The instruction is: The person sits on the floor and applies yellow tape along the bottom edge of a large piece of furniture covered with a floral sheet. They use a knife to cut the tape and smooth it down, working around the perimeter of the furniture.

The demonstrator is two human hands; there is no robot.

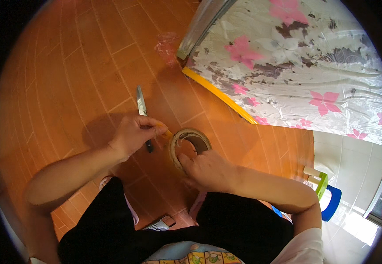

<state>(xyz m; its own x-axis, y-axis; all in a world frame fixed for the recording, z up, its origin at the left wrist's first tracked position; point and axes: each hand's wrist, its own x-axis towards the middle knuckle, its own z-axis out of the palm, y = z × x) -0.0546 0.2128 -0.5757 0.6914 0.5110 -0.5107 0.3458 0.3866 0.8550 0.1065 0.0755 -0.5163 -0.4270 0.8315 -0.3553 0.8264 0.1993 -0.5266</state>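
Observation:
My right hand (209, 170) grips a roll of packing tape (174, 145), with the thumb inside its cardboard core and the other fingers mostly hidden below. Just left of the roll, my left hand (133, 133) pinches a short yellowish tape end (168, 133) between thumb and forefinger. This end reaches to the roll's outer edge. A knife (141, 102) with a dark handle lies on the floor under my left hand, its blade pointing away from me. My wrist and fingers cover the middle of the knife.
Wood-look floor tiles (112, 76) spread around. A floral plastic sheet (276, 76) with a yellow lower edge strip (220, 95) stands at the upper right. Between my legs lies a metal grater (159, 225). A green and blue stool (331, 201) is at right; crumpled clear plastic (167, 48) lies farther off.

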